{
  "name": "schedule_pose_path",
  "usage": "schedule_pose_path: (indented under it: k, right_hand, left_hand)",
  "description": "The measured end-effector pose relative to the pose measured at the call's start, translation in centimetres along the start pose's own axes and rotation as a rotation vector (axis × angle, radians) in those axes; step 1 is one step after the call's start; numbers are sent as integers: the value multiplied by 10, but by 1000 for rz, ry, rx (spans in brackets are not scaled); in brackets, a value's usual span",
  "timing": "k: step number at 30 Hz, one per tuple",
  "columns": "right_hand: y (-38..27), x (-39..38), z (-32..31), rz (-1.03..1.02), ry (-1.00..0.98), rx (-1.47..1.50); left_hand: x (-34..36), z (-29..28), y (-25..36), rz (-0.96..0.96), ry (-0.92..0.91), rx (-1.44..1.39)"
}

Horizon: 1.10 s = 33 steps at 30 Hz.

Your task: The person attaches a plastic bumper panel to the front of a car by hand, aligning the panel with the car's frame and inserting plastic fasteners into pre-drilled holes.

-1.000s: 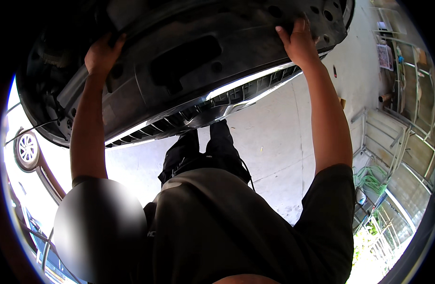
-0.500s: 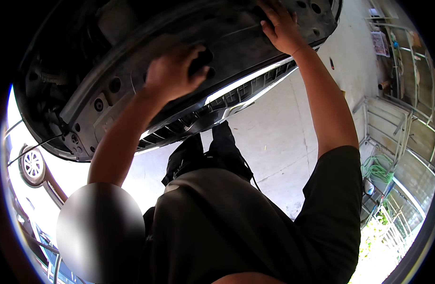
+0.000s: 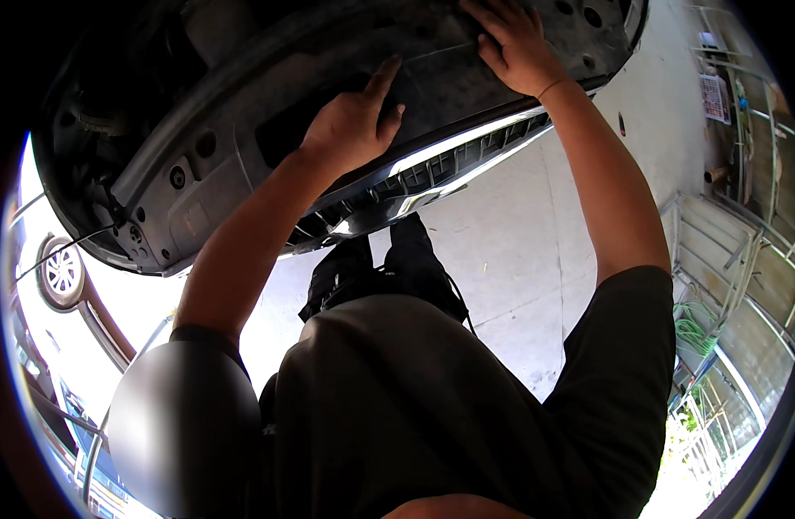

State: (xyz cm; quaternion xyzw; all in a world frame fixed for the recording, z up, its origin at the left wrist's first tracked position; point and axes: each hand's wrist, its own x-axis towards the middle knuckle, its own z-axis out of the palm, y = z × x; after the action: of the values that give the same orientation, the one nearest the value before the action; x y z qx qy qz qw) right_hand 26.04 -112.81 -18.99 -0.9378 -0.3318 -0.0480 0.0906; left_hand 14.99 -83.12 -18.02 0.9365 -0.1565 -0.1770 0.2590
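Wide dark-grey panel, looks like moulded plastic (image 3: 211, 195), fills the upper view, ahead of the person; round holes, plus a dark, angular cut-out (image 3: 276, 130) near its middle. Long axis slants from lower left up to upper right, across the line of both forearms. Panel lies directly behind the fingers, both hands over it. Left hand (image 3: 345, 130) is nearer the cut-out, just right of it; right hand (image 3: 518, 56) is further along, toward the panel's right end.

Left: index straight out over the panel, thumb spread away from it; other fingers hidden, can't tell if they hook anything or if the index tip makes contact. Right: fingers loosely spread, laid against the panel, grasping nothing visible.

Black slatted grille with bright shiny trim (image 3: 423, 177) runs along the panel's near edge. Below: pale grey concrete floor (image 3: 518, 259), thin line across it. Right side: metal-tube frame (image 3: 717, 233), coiled green hose (image 3: 696, 329), pale lattice plastic crate (image 3: 714, 97). Left side: silver-spoked car wheel (image 3: 63, 272) against strong glare.
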Motion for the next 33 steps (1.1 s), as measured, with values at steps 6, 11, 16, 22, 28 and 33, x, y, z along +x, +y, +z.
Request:
schedule_pose_path:
  k: [6, 11, 16, 22, 28, 33]
  right_hand:
    - [7, 11, 5, -77, 94, 66]
    - [5, 31, 13, -17, 148, -17]
    - [-38, 28, 24, -169, 157, 161]
    - [-89, 10, 22, -352, -39, 253]
    - [-87, 19, 4, -391, -118, 215]
    - [-89, 29, 2, -341, -201, 178]
  left_hand:
    - [3, 3, -17, 70, 23, -111]
    - [8, -22, 6, -100, -296, -132]
    - [9, -6, -13, 86, -81, -123]
    - [10, -5, -30, 129, -128, -125]
    - [1, -46, -15, -74, -450, -450]
    - [-6, -17, -34, -38, -137, -946]
